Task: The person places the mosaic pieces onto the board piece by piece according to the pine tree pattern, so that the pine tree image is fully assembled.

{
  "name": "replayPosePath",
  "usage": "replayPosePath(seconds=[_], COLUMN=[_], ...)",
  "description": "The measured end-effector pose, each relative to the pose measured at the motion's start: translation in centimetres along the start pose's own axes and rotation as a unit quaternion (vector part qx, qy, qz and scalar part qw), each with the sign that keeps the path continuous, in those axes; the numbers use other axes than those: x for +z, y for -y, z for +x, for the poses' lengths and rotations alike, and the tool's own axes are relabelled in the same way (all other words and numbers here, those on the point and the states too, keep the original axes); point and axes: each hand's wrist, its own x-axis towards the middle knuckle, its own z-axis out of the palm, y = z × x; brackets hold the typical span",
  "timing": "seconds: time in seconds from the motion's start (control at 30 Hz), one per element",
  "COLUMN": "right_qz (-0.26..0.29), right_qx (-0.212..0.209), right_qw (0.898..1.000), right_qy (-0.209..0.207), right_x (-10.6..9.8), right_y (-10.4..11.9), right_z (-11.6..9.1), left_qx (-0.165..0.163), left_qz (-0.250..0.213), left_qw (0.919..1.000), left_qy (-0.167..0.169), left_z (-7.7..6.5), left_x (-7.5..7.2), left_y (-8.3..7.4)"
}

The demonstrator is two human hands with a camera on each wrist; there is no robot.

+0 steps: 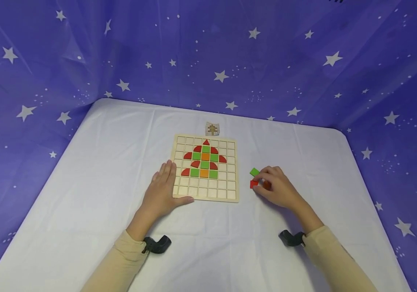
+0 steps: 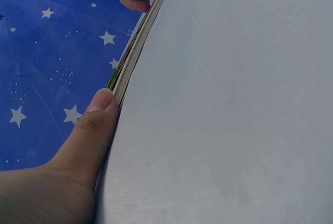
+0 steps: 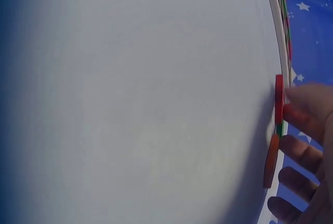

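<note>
A square wooden grid board (image 1: pixel 228 190) lies on the table, bearing red, green and orange tiles in a tree-like pattern. My left hand (image 1: pixel 160 190) rests against its near left corner, straight fingers along the left side and thumb at the front edge. The thumb (image 2: pixel 88 130) also touches the board's side (image 2: pixel 136 47) in the left wrist view. Right of the board, my right hand (image 1: pixel 279 188) pinches at a red tile (image 1: pixel 254 184) between thumb and index finger. A green tile (image 1: pixel 254 172) lies just beyond. An orange tile (image 3: pixel 271 161) is beneath the fingers, partly covered in the head view.
A small card with a tree pattern on a grid (image 1: pixel 212 129) lies behind the board. White cloth (image 1: pixel 95 174) covers the table. Purple-blue starry sheeting (image 1: pixel 201 52) rises behind and at both sides. Black wrist devices (image 1: pixel 157 244) sit near both sleeves.
</note>
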Motion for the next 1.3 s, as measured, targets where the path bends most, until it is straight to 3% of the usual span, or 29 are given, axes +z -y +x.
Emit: replayPosePath(seconds=[0.37,0.63,0.93,1.1,1.3], right_qz=[0.0,-0.026,0.021,0.032,-0.017], right_qx=[-0.019,0.018,0.025,0.013,-0.02], right_qw=[1.0,0.999,0.999,0.999,1.0], right_qy=[0.005,-0.016,0.002,0.008,-0.007], right_x=[0.43,0.42,0.7,0.79,1.06], right_y=[0.56,0.79,0.99,0.78,0.75], right_z=[0.48,0.56,0.52,0.4,0.46], left_qx=[0.0,0.003,0.003,0.004,0.007], left_qz=[-0.001,-0.002,-0.003,-0.002,-0.002], left_qw=[1.0,1.0,1.0,1.0,0.9999], left_qy=[-0.002,-0.005,-0.005,-0.005,-0.013], left_z=[-0.05,-0.13,-0.16,-0.16,-0.14], left_x=[0.17,0.09,0.04,0.03,-0.07], left_y=[0.13,0.02,-0.06,-0.07,-0.09])
